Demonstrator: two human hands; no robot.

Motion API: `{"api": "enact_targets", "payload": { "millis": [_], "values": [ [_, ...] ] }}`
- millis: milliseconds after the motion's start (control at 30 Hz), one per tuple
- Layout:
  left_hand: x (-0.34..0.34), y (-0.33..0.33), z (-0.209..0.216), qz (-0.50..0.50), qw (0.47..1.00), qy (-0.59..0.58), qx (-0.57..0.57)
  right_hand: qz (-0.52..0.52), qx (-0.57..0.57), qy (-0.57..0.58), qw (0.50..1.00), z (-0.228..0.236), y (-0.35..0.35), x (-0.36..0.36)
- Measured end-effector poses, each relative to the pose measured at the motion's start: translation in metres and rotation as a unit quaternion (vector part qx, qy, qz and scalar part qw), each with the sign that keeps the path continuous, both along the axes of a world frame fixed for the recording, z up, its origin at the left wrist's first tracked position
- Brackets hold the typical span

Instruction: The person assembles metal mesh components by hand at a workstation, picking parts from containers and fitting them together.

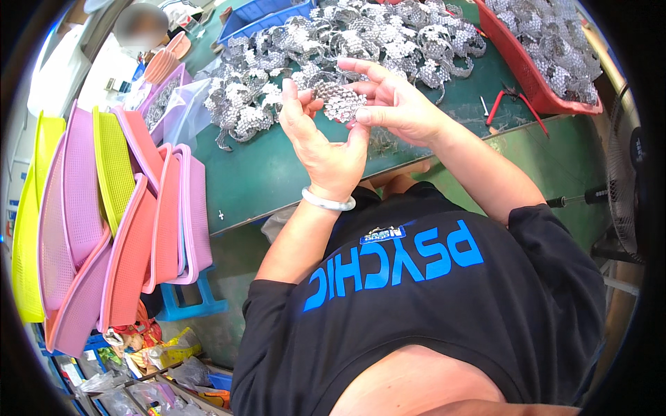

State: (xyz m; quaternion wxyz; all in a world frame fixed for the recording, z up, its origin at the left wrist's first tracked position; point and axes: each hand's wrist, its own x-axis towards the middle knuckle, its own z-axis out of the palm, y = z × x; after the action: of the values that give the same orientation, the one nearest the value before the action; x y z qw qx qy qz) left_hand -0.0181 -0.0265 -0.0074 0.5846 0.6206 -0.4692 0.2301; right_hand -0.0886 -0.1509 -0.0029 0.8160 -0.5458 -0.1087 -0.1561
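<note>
Over the near edge of the green table, I hold a silvery studded band [340, 102] between both hands. Its surface is a close cluster of small shiny pieces, and it looks bent into a curve. My left hand [320, 149], a pale bangle on its wrist, has its fingers around the left end and its thumb at the lower edge. The thumb and fingers of my right hand [399, 107] pinch the right end. Just beyond lies a wide heap of similar silvery curled bands [361, 38], some with flower-like clusters.
A red basket [531, 80] full of silvery bands stands far right, beside red-handled pliers [495, 107]. Stacked pink, purple and yellow-green baskets [128, 229] crowd the left. A blue crate [253, 17] sits behind the heap. A fan [624, 166] stands right; a blue stool [198, 301] is below the baskets.
</note>
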Motion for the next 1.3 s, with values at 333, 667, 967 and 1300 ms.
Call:
{"api": "enact_targets", "payload": {
  "millis": [333, 667, 967, 1300],
  "values": [
    [-0.002, 0.002, 0.0, 0.004, 0.999, 0.042, 0.035, 0.005, 0.016, 0.03, 0.999, -0.006, 0.0, -0.004],
    [0.003, 0.007, -0.006, -0.054, 0.98, 0.19, 0.029, -0.03, -0.008, 0.048, 0.998, -0.006, 0.003, -0.012],
    [-0.005, 0.014, 0.011, -0.199, 0.907, 0.365, -0.071, -0.038, -0.043, 0.034, 0.998, -0.004, 0.006, -0.013],
    [0.003, 0.026, 0.012, -0.282, 0.802, 0.516, -0.106, -0.068, -0.069, 0.011, 0.995, 0.002, 0.008, -0.018]
  ]
}}
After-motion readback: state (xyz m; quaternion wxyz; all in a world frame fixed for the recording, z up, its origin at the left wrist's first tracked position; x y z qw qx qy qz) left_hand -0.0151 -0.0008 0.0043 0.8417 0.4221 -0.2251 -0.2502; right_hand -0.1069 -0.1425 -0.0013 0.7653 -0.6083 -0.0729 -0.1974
